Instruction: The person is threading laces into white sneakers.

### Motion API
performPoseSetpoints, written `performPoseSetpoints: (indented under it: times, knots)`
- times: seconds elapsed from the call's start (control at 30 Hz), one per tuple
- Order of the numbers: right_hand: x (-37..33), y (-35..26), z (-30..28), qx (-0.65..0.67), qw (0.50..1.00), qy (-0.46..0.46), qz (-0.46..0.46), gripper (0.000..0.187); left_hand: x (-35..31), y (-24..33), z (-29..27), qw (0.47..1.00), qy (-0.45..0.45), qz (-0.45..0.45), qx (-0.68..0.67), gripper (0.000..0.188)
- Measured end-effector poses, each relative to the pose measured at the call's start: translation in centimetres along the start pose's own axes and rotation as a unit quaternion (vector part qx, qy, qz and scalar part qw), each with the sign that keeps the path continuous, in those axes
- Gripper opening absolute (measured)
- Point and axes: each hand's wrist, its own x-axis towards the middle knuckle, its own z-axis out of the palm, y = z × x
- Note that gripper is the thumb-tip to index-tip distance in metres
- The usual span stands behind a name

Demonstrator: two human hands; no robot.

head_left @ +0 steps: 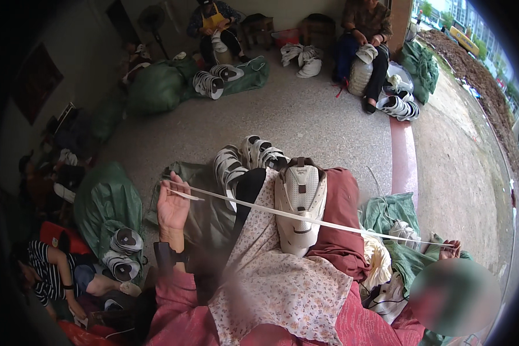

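Observation:
A long white shoelace (pixel 265 209) is stretched between my hands, slanting down to the right. My left hand (pixel 174 207), palm turned up, pinches it near one end, and a short tail hangs past the fingers. Far out at the right, my right hand (pixel 451 249) grips the other end; its fingers look small and partly hidden. Beneath the lace, a cream and beige shoe upper (pixel 301 193) with brown trim lies across my lap, on the floral apron (pixel 288 282) and dark red trousers (pixel 341 225). No lace is visible across its front.
White banded shoe uppers (pixel 229 164) stand in stacks beyond my knees. A bundle of cream laces (pixel 377 260) lies by my right thigh, near a green sack (pixel 393 210). Another green sack (pixel 108 202) is at left, beside a person in stripes (pixel 55 268). More people sit at the back.

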Motion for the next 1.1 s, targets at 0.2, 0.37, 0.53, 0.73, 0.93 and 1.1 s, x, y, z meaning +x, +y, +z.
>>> performPoseSetpoints:
  times: [0.2,0.37,0.53,0.73,0.93,1.1]
  knots:
    - [1.0,-3.2,-4.2,-0.032,0.97,0.218,-0.101,0.022,0.7,1.3,2.6,0.998,0.012,0.048,0.048,0.024]
    - [2.7,-9.9,-5.0,-0.158,0.98,0.114,-0.05,0.013,1.0,3.2,1.9,0.986,-0.032,0.056,0.153,0.026]
    - [5.2,-0.2,0.1,-0.273,0.957,0.101,0.006,0.03,2.7,-6.6,7.2,0.879,0.011,-0.05,0.474,0.027]
    - [-7.0,30.7,25.4,-0.5,0.835,-0.227,0.04,0.029,3.5,-18.5,6.6,0.798,-0.16,-0.113,0.571,0.076]
    - [-11.9,45.8,28.4,-0.435,0.79,-0.412,0.134,0.03,4.5,-24.9,8.4,0.681,-0.23,-0.116,0.686,0.107]
    - [-12.7,49.7,28.0,-0.561,0.691,-0.445,0.098,0.035,4.9,-24.7,7.0,0.651,-0.263,-0.059,0.709,0.103]
